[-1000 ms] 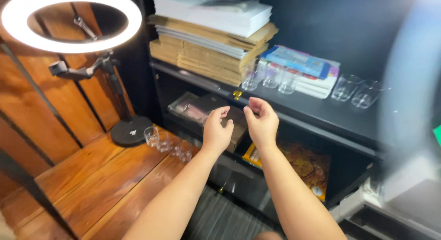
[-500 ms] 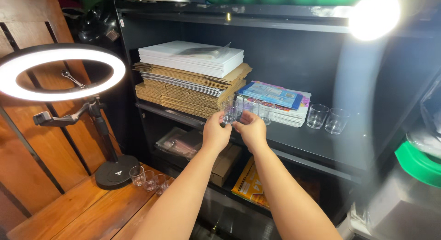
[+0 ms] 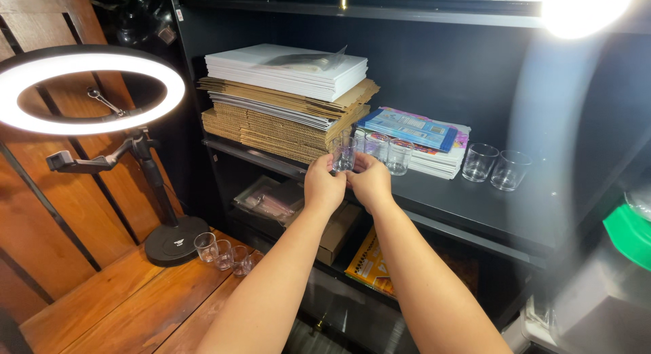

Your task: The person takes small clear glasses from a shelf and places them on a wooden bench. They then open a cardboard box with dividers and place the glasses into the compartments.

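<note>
Both my hands hold one small clear glass (image 3: 344, 153) upright over the front of the black shelf (image 3: 468, 211). My left hand (image 3: 324, 188) grips its left side and my right hand (image 3: 369, 183) its right side, fingertips pinched low on the glass. Two more clear glasses (image 3: 386, 150) stand just behind it on the shelf, in front of a stack of colourful booklets (image 3: 415, 133). Another pair of glasses (image 3: 495, 166) stands further right on the same shelf.
A stack of flat cardboard and white sheets (image 3: 288, 100) fills the shelf's left side. A lit ring light (image 3: 88, 89) stands on a round base (image 3: 178, 240) on the wooden floor, with three small glasses (image 3: 222, 252) beside it. Boxes and packets (image 3: 339, 232) lie on the lower shelf.
A second ago my hands were empty below the shelf edge. They rose and closed on a glass; since half a second ago the view has shifted slightly and the glass stays held.
</note>
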